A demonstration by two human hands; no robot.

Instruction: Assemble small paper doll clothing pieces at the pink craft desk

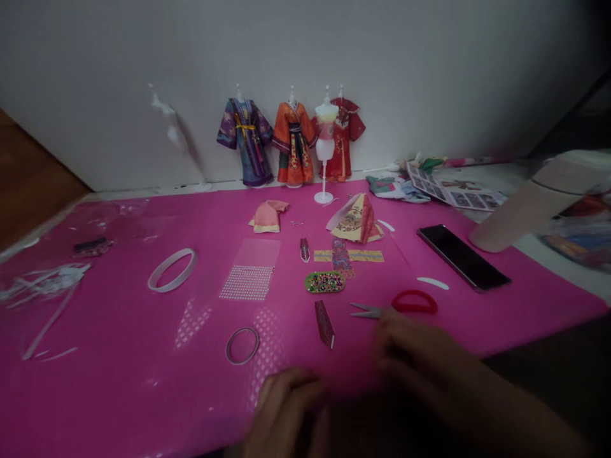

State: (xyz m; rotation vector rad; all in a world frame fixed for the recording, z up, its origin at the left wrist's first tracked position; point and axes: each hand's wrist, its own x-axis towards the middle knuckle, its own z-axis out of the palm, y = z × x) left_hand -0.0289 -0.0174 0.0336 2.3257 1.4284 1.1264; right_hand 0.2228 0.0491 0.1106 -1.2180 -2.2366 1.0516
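Observation:
At the near edge of the pink mat, my left hand (290, 410) has its fingers curled inward. Whatever they may hold is hidden. My right hand (413, 346), smeared by motion, covers part of the red-handled scissors (414, 301), whose blades are apart; I cannot tell whether it touches them. Between and beyond the hands lies a dark red patterned fabric strip (324, 324), with a smaller similar strip (304, 250) farther back. A green oval tray (309, 283) full of colored beads sits behind the nearer strip. Crossed patterned ribbon pieces (367, 256) lie just past it.
Miniature robes (294, 143) on stands and a partly dressed white mannequin (325, 147) line the wall. A pink garment (267, 216), fanned skirt (358, 219), bead sheet (248, 282) and tape rolls (242, 345) lie about. Right are a phone (463, 257) and a tumbler (520, 210).

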